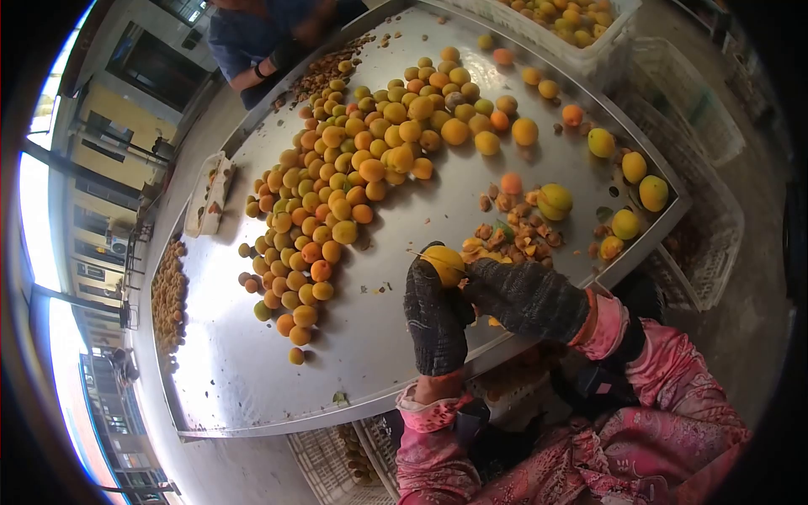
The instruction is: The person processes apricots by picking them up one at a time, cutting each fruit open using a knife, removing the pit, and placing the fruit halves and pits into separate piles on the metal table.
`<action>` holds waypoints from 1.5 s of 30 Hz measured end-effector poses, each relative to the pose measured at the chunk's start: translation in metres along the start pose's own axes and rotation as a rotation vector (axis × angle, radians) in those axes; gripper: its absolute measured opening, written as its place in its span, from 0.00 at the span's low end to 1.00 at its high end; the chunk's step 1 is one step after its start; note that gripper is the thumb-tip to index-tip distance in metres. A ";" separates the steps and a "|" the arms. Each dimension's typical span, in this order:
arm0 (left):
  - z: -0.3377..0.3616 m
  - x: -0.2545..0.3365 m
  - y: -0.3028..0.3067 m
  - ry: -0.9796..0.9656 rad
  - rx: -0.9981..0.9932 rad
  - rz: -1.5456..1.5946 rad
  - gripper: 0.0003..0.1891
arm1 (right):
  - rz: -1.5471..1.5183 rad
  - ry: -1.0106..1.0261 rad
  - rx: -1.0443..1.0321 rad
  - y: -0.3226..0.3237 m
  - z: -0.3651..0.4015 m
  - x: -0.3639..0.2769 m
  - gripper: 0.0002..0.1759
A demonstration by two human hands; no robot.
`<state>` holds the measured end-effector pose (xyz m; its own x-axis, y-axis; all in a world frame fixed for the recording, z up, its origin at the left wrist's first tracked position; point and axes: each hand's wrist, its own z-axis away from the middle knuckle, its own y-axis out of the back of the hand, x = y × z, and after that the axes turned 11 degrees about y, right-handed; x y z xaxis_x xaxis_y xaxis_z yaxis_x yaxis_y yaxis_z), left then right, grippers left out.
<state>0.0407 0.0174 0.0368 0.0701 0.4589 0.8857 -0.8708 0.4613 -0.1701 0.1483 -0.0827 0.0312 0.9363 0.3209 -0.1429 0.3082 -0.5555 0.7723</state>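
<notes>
My left hand (436,318), in a dark knitted glove, is closed around a yellow apricot (444,264) near the table's front edge. Against the right side of that fruit is my right hand (523,300), gloved the same way, its fingers bent together; what they pinch, if anything, is hidden. Just beyond my hands lies a heap of brown pits and torn fruit pieces (526,231), with a yellow-green fruit (555,202) beside it. A large pile of yellow and orange apricots (337,168) spreads over the metal table (252,370).
Across the table a person (263,42) in a blue top stands near a pile of pits. A white crate of apricots (619,42) is at the top right. More crates stand beside and below the table. A small white tray (209,195) sits at the left edge.
</notes>
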 end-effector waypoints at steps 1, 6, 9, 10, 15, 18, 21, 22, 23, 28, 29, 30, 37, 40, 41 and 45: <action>-0.001 -0.001 -0.002 -0.040 -0.007 0.041 0.24 | -0.258 -0.189 -0.108 0.006 -0.004 -0.001 0.20; 0.009 0.006 -0.009 -0.192 0.032 -0.092 0.17 | 0.105 0.332 -0.006 -0.008 0.004 0.019 0.17; 0.011 0.006 -0.005 -0.245 -0.009 -0.079 0.18 | -1.367 -0.729 -0.282 0.025 -0.014 0.010 0.20; 0.011 0.007 -0.004 -0.247 -0.028 -0.102 0.19 | -1.209 -0.557 -0.255 0.019 -0.008 0.011 0.20; 0.006 0.003 -0.009 0.016 0.017 0.084 0.22 | -0.563 -0.286 -0.098 -0.006 -0.001 0.001 0.22; -0.001 -0.001 -0.006 0.095 -0.003 0.175 0.23 | -0.413 -0.350 0.031 -0.023 0.003 -0.001 0.16; 0.005 0.006 -0.001 -0.022 0.000 -0.013 0.22 | -0.490 -0.222 0.090 -0.028 0.007 0.007 0.18; 0.009 0.009 0.001 -0.115 0.009 -0.181 0.21 | -0.311 0.006 0.120 -0.028 0.006 0.014 0.18; 0.011 0.012 0.001 -0.115 0.011 -0.180 0.21 | -0.129 0.234 0.147 -0.028 0.005 0.017 0.19; 0.013 0.012 0.005 -0.196 -0.087 -0.092 0.17 | -1.433 -0.634 -0.023 0.010 -0.007 0.004 0.19; 0.014 0.011 0.005 -0.195 -0.087 -0.092 0.17 | -1.476 -0.637 -0.022 0.011 -0.006 0.004 0.19; 0.014 0.011 0.006 -0.203 -0.103 -0.085 0.17 | -1.476 -0.637 -0.022 0.011 -0.004 0.006 0.19; 0.018 0.008 -0.010 -0.133 -0.052 -0.105 0.22 | -0.449 -0.039 0.204 -0.020 0.006 0.012 0.19; 0.012 -0.001 -0.011 -0.096 0.000 -0.105 0.21 | -0.589 -0.261 0.200 -0.025 0.008 0.004 0.17; 0.011 -0.001 -0.011 -0.097 0.000 -0.104 0.21 | -0.698 -0.352 0.203 -0.026 0.007 0.004 0.16; 0.009 -0.002 -0.009 0.019 0.018 0.022 0.21 | -0.392 -0.200 0.086 -0.024 0.004 0.001 0.17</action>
<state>0.0440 0.0051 0.0403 0.0595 0.4833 0.8734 -0.8810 0.4368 -0.1817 0.1424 -0.0727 0.0101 0.7577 0.3695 -0.5380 0.6510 -0.4860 0.5831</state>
